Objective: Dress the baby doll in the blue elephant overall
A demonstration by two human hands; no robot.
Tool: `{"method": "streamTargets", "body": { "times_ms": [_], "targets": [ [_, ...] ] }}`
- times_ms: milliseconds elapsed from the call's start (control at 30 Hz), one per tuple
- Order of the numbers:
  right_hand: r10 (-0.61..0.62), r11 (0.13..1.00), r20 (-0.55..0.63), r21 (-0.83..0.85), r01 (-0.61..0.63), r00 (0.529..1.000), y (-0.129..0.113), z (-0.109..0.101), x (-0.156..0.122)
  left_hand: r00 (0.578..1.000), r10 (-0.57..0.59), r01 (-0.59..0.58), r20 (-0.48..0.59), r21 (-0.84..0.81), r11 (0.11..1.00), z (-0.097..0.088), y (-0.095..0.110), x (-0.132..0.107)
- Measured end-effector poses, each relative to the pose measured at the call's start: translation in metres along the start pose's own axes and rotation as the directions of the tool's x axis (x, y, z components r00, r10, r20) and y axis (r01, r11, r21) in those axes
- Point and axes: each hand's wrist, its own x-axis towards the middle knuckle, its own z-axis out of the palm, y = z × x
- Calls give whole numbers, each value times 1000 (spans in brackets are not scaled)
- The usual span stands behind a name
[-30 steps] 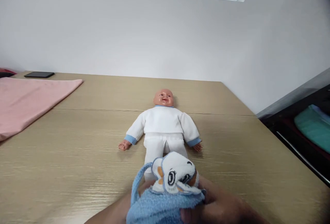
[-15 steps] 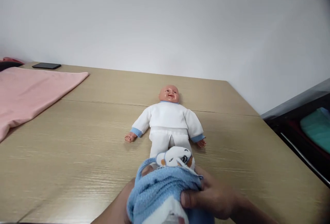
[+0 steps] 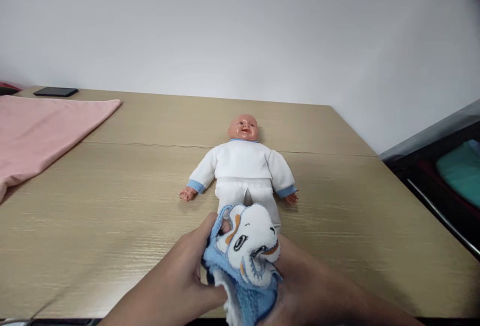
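A baby doll (image 3: 243, 161) in a white top and white trousers lies on its back, head toward the wall. In front of its legs I hold a blue and white terry-cloth garment (image 3: 247, 246), with an embroidered animal face and a thin blue strap loop. My left hand (image 3: 195, 261) grips its left side, thumb in front and fingers by the strap. My right hand (image 3: 296, 271) is at the garment's right side, its fingers mostly hidden by the cloth. The doll's lower legs are hidden behind the garment and hands.
The wooden table (image 3: 150, 176) meets a pale wall (image 3: 225, 31). Pink cloth (image 3: 45, 131) is spread at the left, with a black phone-like slab (image 3: 56, 91) behind it. Beyond the right edge stands a dark container (image 3: 423, 186) with teal cloth (image 3: 461, 171) in it.
The garment has been turned and bunched, so its animal face now shows more fully. My left hand has come out from behind the cloth to its left side. The view has shifted slightly.
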Motion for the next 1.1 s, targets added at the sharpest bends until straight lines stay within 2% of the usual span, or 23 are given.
{"method": "streamTargets", "body": {
  "times_ms": [133,233,300,367,433,600,800,867,967,1033,1100],
  "targets": [
    [31,996,-119,-78,-41,992,-5,9,1,1000,-22,22,9,-37,999,7,2,5],
    [45,971,-250,-216,-101,967,-9,8,-2,1000,-25,25,-1,-52,998,8,-2,2],
    [7,939,-306,-324,-112,952,-9,6,-5,999,-43,42,-15,-42,998,8,-5,-2],
    [-45,899,-305,-427,-94,951,-7,5,-8,997,-79,79,-17,-8,997,10,-7,-6],
    [-38,858,-275,-502,-110,961,-3,8,-11,992,-128,129,-23,55,990,15,-9,-10],
    [145,770,-232,-584,-257,962,-1,22,-19,978,-199,206,-59,141,968,32,-19,-18],
    [179,811,-142,-540,-227,974,7,23,-15,982,-178,182,-61,53,982,43,-27,-27],
    [144,872,-99,-457,-174,985,11,21,-12,986,-155,153,-55,-40,987,45,-30,-30],
    [95,952,-38,-290,-102,995,14,19,-11,991,-93,66,-101,-244,967,47,-37,-33],
    [111,972,-34,-205,-116,993,16,18,-12,991,-80,34,-108,-376,926,46,-41,-34],
    [161,980,-28,-118,-163,987,18,16,-13,997,-69,41,-44,-467,884,43,-41,-34]
  ]
}}
